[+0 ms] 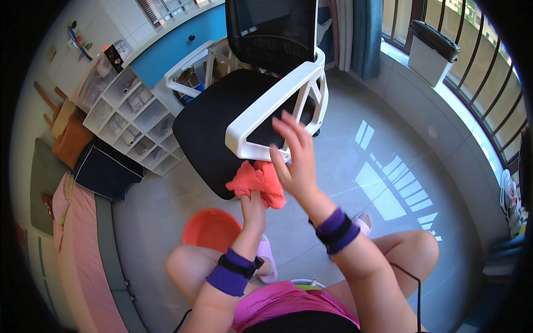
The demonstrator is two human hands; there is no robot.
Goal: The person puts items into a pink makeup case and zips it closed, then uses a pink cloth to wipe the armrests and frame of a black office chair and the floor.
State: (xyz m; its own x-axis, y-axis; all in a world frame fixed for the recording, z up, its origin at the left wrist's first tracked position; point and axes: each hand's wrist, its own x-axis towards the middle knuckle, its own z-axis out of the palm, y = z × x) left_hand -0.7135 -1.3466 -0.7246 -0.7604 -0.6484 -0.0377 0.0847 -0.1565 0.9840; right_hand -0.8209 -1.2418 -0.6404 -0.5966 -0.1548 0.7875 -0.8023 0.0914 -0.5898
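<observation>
A coral-red cloth (260, 180) is bunched over the fingers of my left hand (254, 211), which grips it against the front right edge of an office chair, below the armrest. Most of those fingers are hidden by the cloth. My right hand (298, 164) is raised beside the white armrest (250, 125), its fingers spread with nothing in them. Whether it touches the armrest I cannot tell. The chair has a black seat (205, 122) and a black mesh back (272, 30).
An orange-red basin (194, 230) stands on the grey tiled floor (333, 200), by my left knee. Clear drawers (133, 119) and a dark blue storage box (108, 169) are at the left, near a pink-covered bed (83, 250). A white bin (428, 58) sits on the right-hand window ledge.
</observation>
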